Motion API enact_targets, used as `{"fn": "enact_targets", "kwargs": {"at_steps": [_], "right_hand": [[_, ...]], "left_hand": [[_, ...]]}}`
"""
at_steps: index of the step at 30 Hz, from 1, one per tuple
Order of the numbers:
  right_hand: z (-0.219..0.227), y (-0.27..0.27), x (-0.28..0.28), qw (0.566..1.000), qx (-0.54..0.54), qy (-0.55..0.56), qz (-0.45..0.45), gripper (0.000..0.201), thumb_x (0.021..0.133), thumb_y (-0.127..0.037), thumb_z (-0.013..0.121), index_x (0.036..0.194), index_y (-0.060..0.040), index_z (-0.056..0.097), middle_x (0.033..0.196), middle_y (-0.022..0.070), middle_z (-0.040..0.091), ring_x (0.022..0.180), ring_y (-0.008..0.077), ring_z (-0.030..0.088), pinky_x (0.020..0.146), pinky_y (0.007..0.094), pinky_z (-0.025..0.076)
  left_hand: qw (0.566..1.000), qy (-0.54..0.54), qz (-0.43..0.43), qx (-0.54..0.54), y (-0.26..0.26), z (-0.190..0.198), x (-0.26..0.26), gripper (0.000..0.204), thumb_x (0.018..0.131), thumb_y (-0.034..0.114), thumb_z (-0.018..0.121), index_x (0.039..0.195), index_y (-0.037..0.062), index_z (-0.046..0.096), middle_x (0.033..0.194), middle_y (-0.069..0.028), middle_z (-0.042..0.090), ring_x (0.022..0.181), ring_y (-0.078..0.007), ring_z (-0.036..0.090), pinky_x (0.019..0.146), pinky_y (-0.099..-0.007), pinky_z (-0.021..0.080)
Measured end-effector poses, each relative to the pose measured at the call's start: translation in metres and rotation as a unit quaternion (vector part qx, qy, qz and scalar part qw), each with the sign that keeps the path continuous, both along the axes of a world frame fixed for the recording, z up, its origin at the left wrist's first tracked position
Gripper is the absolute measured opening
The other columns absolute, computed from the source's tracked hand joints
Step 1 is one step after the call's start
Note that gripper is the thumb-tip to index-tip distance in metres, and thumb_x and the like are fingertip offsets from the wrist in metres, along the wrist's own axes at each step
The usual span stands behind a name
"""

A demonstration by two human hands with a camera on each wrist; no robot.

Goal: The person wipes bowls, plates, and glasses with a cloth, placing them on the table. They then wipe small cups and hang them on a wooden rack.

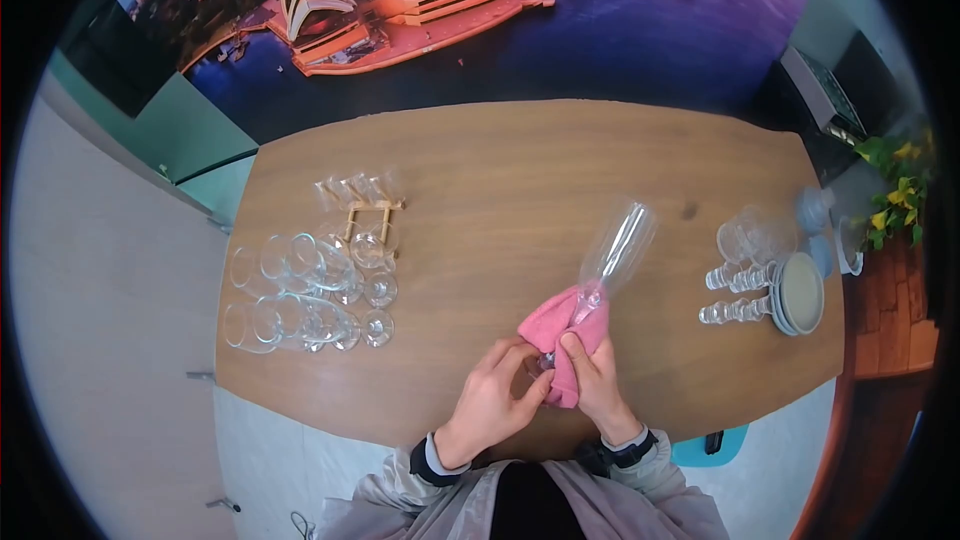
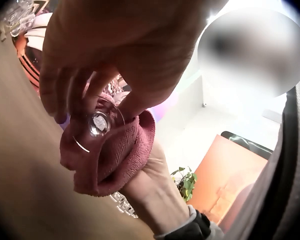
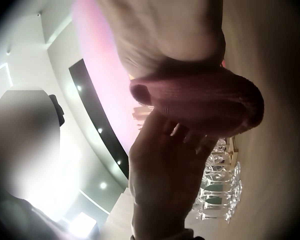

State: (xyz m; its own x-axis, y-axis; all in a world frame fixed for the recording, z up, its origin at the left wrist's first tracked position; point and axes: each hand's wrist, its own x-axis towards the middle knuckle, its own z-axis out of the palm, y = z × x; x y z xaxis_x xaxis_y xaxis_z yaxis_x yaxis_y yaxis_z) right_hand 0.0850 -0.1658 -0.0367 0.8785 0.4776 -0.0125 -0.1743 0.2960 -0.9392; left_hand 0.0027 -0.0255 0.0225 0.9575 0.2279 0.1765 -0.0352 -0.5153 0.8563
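Observation:
A clear tall glass (image 1: pixel 618 245) points away from the body, its lower part wrapped in a pink cloth (image 1: pixel 548 319). The right hand (image 1: pixel 598 386) grips the cloth around the glass, thumb on top. At the base end, the left hand (image 1: pixel 492 402) pinches the glass's foot with curled fingers. In the left wrist view the round foot (image 2: pixel 99 123) shows between the left hand's (image 2: pixel 120 55) fingers, beside the folded cloth (image 2: pixel 121 160). The right wrist view shows the cloth (image 3: pixel 205 102) under the right hand (image 3: pixel 170 35), and the left hand (image 3: pixel 165 175) beyond it.
Several stemmed glasses (image 1: pixel 290 320) stand at the table's left, near a small wooden rack (image 1: pixel 376 208) with glasses. At the right are more glassware (image 1: pixel 735 311) and stacked dishes (image 1: pixel 801 294). A plant (image 1: pixel 899 195) stands past the wooden table's (image 1: pixel 480 170) right edge.

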Motion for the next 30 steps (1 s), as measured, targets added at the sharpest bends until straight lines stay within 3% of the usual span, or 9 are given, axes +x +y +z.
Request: {"fn": "enact_targets", "kwargs": {"at_steps": [9,12,15,16,18,21,28,29,30], "right_hand": [[0.028,-0.002,0.007,0.997,0.059,0.039,-0.029,0.040,0.107,-0.031,0.054,0.134,-0.0009,0.051,0.112,0.0033,0.062,0.097,0.0094,0.058,0.083,0.0266,0.051],[0.038,0.000,0.010,0.978,0.100,0.165,-0.077,0.049,0.108,-0.045,0.047,0.133,-0.0034,0.052,0.112,0.0045,0.064,0.093,0.0133,0.061,0.078,0.0292,0.053],[0.023,-0.001,0.027,0.830,0.458,0.299,0.113,0.061,0.105,-0.059,0.040,0.138,-0.0084,0.050,0.116,0.0080,0.064,0.099,0.0232,0.064,0.083,0.0349,0.057],[0.022,-0.006,0.023,0.829,0.459,0.298,0.112,0.061,0.105,-0.059,0.040,0.138,-0.0084,0.050,0.116,0.0080,0.064,0.099,0.0232,0.064,0.083,0.0349,0.057],[0.043,-0.012,0.013,0.982,0.099,0.142,-0.076,0.054,0.107,-0.053,0.041,0.141,-0.0106,0.046,0.123,0.0074,0.062,0.107,0.0228,0.063,0.090,0.0359,0.056],[0.020,-0.035,0.009,1.000,0.005,0.007,-0.007,0.049,0.109,-0.045,0.041,0.145,-0.0117,0.042,0.130,0.0055,0.058,0.112,0.0225,0.061,0.095,0.0362,0.055],[0.039,-0.023,0.069,0.911,0.364,0.180,-0.068,0.047,0.107,-0.029,0.051,0.147,-0.0053,0.043,0.139,0.0085,0.053,0.125,0.0257,0.055,0.103,0.0387,0.049],[0.033,-0.010,0.063,0.971,0.149,0.040,-0.182,0.045,0.109,-0.030,0.047,0.145,-0.0034,0.044,0.139,0.0086,0.054,0.125,0.0257,0.055,0.105,0.0373,0.047],[0.031,0.003,0.057,0.951,-0.077,-0.105,-0.279,0.045,0.110,-0.032,0.044,0.143,-0.0015,0.045,0.139,0.0088,0.056,0.126,0.0256,0.054,0.107,0.0359,0.045]], "left_hand": [[0.965,0.121,-0.118,-0.201,0.001,-0.011,0.002,0.029,0.087,0.008,0.066,0.113,-0.0055,0.063,0.088,-0.0131,0.065,0.071,-0.0203,0.065,0.069,-0.0342,0.054],[0.920,0.250,-0.210,-0.216,0.022,-0.015,0.004,0.026,0.092,0.004,0.057,0.117,-0.0003,0.064,0.094,-0.0059,0.068,0.085,-0.0121,0.062,0.078,-0.0284,0.051],[0.835,0.236,-0.263,-0.421,0.022,-0.018,0.000,0.021,0.097,0.008,0.054,0.114,0.0010,0.063,0.095,-0.0066,0.070,0.093,-0.0141,0.064,0.087,-0.0296,0.049],[0.835,0.237,-0.264,-0.420,0.022,-0.017,-0.001,0.021,0.097,0.008,0.054,0.114,0.0010,0.063,0.095,-0.0066,0.070,0.093,-0.0141,0.064,0.087,-0.0296,0.049],[0.769,0.235,-0.272,-0.529,0.020,-0.007,-0.002,0.023,0.099,0.012,0.054,0.117,0.0014,0.063,0.095,-0.0080,0.071,0.099,-0.0172,0.065,0.093,-0.0308,0.047],[0.770,0.220,-0.268,-0.536,0.022,-0.017,-0.004,0.023,0.104,0.017,0.052,0.118,0.0027,0.064,0.100,-0.0069,0.072,0.096,-0.0143,0.066,0.086,-0.0312,0.051],[0.847,0.284,-0.177,-0.412,0.023,0.005,-0.011,0.021,0.103,0.014,0.056,0.114,0.0014,0.068,0.084,-0.0055,0.071,0.083,-0.0128,0.065,0.076,-0.0278,0.051],[0.865,0.273,-0.155,-0.391,0.020,0.007,-0.010,0.021,0.102,0.013,0.057,0.114,-0.0003,0.069,0.084,-0.0055,0.071,0.082,-0.0123,0.066,0.075,-0.0280,0.053],[0.883,0.260,-0.132,-0.369,0.018,0.007,-0.007,0.021,0.102,0.011,0.058,0.113,-0.0019,0.070,0.083,-0.0055,0.070,0.081,-0.0118,0.066,0.074,-0.0283,0.054]]}}
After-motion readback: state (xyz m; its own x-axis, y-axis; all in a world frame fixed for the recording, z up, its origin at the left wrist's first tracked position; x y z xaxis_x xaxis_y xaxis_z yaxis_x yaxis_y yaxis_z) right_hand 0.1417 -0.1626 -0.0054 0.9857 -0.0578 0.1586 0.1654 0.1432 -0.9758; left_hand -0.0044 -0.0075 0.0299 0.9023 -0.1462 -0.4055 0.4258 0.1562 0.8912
